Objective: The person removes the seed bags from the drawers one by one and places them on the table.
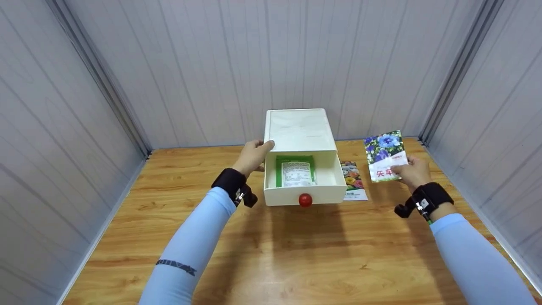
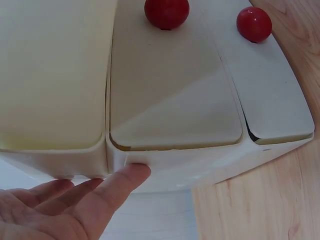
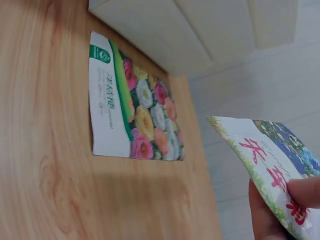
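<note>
A white drawer cabinet (image 1: pixel 301 129) stands against the back wall, its top drawer (image 1: pixel 307 196) pulled out. Inside that drawer lies a green and white packet (image 1: pixel 296 171), printed side up. My left hand (image 1: pixel 253 156) rests on the cabinet's left side, thumb near the top edge; in the left wrist view its extended fingers (image 2: pixel 117 187) touch the side wall. To the right, my right hand (image 1: pixel 415 171) pinches a seed packet (image 1: pixel 384 154) with blue flowers, held above the table between thumb and fingers. Another seed packet (image 3: pixel 127 107), with multicoloured flowers, lies beside the cabinet.
Below the pulled-out drawer are two shut drawers with red knobs (image 2: pixel 254 24). A red knob (image 1: pixel 305 200) also sits on the open drawer's front. The wooden table (image 1: pixel 271 258) is bounded by pale panel walls (image 1: pixel 203 63) at the back and both sides.
</note>
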`<state>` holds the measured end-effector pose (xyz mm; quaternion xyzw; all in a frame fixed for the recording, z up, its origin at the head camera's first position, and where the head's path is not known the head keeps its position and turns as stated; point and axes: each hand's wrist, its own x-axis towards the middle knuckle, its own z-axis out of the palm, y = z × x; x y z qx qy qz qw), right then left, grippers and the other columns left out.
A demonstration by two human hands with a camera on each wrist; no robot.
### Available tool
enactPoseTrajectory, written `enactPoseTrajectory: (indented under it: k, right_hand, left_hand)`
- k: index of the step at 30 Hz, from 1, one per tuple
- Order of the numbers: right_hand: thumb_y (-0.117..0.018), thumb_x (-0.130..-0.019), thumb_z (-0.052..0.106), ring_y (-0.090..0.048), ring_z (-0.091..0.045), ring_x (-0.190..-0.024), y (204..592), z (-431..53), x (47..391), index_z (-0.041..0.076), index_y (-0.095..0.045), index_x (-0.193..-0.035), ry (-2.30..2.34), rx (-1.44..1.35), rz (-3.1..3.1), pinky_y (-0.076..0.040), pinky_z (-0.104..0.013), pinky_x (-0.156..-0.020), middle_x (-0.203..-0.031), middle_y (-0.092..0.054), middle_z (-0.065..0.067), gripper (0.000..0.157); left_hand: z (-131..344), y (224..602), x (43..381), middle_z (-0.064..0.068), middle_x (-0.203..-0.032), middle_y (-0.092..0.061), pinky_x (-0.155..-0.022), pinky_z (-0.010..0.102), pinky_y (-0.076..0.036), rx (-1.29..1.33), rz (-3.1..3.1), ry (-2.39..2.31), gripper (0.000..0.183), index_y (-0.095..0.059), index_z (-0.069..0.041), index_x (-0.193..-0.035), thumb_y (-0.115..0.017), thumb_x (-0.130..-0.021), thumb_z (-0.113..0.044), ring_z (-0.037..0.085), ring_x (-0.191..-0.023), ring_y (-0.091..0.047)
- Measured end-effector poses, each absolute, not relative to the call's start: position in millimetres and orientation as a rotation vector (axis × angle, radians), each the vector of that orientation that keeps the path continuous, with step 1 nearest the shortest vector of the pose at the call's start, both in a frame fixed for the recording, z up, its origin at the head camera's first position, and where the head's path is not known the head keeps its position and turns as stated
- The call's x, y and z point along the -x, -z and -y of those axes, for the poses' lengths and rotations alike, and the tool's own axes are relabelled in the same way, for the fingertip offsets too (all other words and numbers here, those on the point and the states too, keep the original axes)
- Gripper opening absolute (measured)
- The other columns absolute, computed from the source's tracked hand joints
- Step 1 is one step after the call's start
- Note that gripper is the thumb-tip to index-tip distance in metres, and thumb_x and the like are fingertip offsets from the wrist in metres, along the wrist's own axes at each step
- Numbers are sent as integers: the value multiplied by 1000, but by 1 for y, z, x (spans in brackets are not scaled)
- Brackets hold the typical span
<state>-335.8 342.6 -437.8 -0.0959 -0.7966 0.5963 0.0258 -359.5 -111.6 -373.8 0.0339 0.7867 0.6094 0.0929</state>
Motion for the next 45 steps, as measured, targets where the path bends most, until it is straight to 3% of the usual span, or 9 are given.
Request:
enactPoseTrajectory:
  k: [2, 5, 8, 10, 17, 24, 29, 38, 45]
  right_hand:
    - [-63, -106, 5, -66, -2, -89, 445, -345, 337, -13, -38, -160, -1744, 331, 2541, -62, -18, -81, -117, -68, -10, 62]
    - [-62, -106, 10, -70, -21, -105, 456, -347, 339, -12, -37, -162, -1604, 359, 2652, -61, -23, -84, -136, -64, -31, 65]
    - [-60, -106, 12, -62, -46, -130, 466, -350, 340, -13, -30, -164, -1537, 368, 2723, -61, -39, -99, -155, -50, -41, 70]
    - [-60, -106, 13, -52, -53, -142, 473, -352, 341, -15, -26, -164, -1543, 388, 2741, -56, -50, -110, -160, -43, -42, 72]
    - [-63, -105, 15, -56, -43, -132, 491, -355, 346, -15, -40, -158, -1532, 491, 2778, -54, -42, -101, -151, -54, -36, 65]
    - [-64, -105, 18, -52, -46, -137, 500, -358, 348, -14, -43, -157, -1489, 532, 2801, -48, -53, -114, -154, -51, -38, 65]
    - [-66, -104, 18, -52, -45, -139, 504, -357, 351, -14, -44, -156, -1504, 590, 2758, -47, -53, -116, -156, -51, -36, 65]
    - [-71, -101, 15, -69, -38, -111, 512, -348, 350, -14, -56, -148, -1339, 591, 2766, -56, -33, -83, -141, -65, -35, 58]
    - [-70, -99, 14, -64, -52, -127, 511, -343, 348, -17, -49, -151, -1220, 557, 2802, -58, -56, -106, -146, -58, -40, 64]
  left_hand:
    - [110, 373, 359, 24, -151, -58, -102, 52, -63, -109, -2335, -1807, 63, -49, 6, -154, -54, -112, -41, 39, -135, -62]
    - [108, 373, 359, 25, -151, -58, -103, 53, -62, -116, -2333, -1806, 64, -48, 6, -155, -53, -113, -41, 39, -136, -62]
    - [107, 374, 359, 24, -151, -58, -104, 54, -62, -123, -2332, -1805, 64, -47, 6, -156, -53, -113, -41, 39, -136, -61]
    - [107, 374, 359, 24, -152, -58, -103, 54, -61, -125, -2332, -1804, 63, -47, 6, -156, -52, -113, -41, 39, -136, -61]
    - [107, 375, 357, 24, -149, -60, -101, 54, -63, -145, -2343, -1802, 58, -53, 4, -152, -51, -114, -40, 38, -133, -63]
    - [108, 377, 357, 23, -151, -58, -103, 53, -62, -168, -2347, -1791, 61, -49, 5, -155, -49, -114, -41, 37, -134, -62]
    - [107, 376, 356, 23, -148, -61, -102, 54, -62, -159, -2344, -1808, 58, -53, 4, -151, -50, -114, -41, 37, -133, -63]
    - [108, 376, 353, 23, -150, -59, -102, 53, -62, -137, -2318, -1828, 57, -52, 4, -152, -51, -114, -39, 37, -134, -62]
    - [107, 376, 352, 24, -153, -57, -103, 54, -62, -142, -2314, -1832, 61, -49, 5, -155, -51, -114, -40, 39, -136, -61]
